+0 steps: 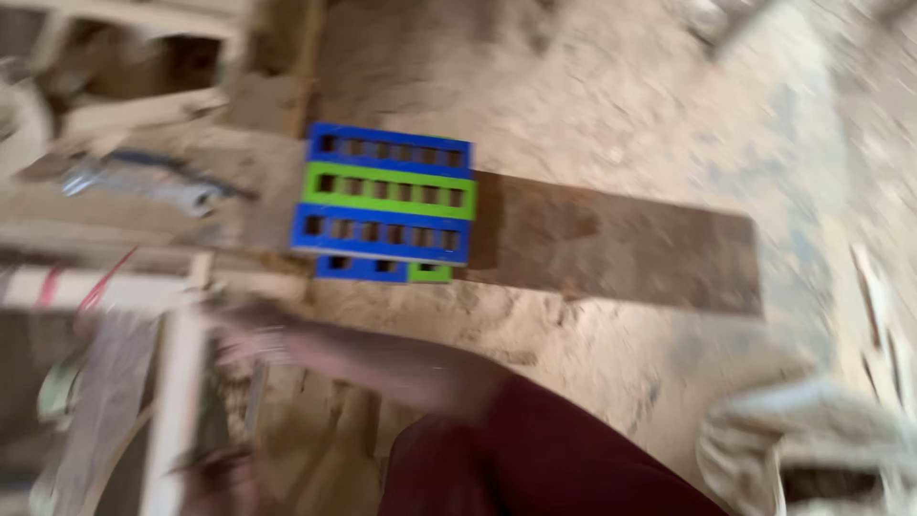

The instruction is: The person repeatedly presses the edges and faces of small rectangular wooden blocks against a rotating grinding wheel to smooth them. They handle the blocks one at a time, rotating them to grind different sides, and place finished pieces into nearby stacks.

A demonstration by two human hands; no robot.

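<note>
The view is badly blurred by motion. My right hand (250, 336) reaches left from a maroon sleeve (535, 449) and ends by the pale upright of a wooden frame (177, 382). Whether its fingers grip anything is lost in the blur. A dark smear at the bottom edge looks like my left hand (215, 473), close to the same frame. Beyond the hands lies a stack of blue and green slotted plastic blocks (387, 205) on one end of a long brown plank (630, 250).
The ground is sandy earth (592, 86). A grey metal tool (143, 182) lies on boards at the left, with wooden frames and offcuts behind it. A pale sack (812, 444) sits at the lower right. A red cord (100, 282) crosses the frame at left.
</note>
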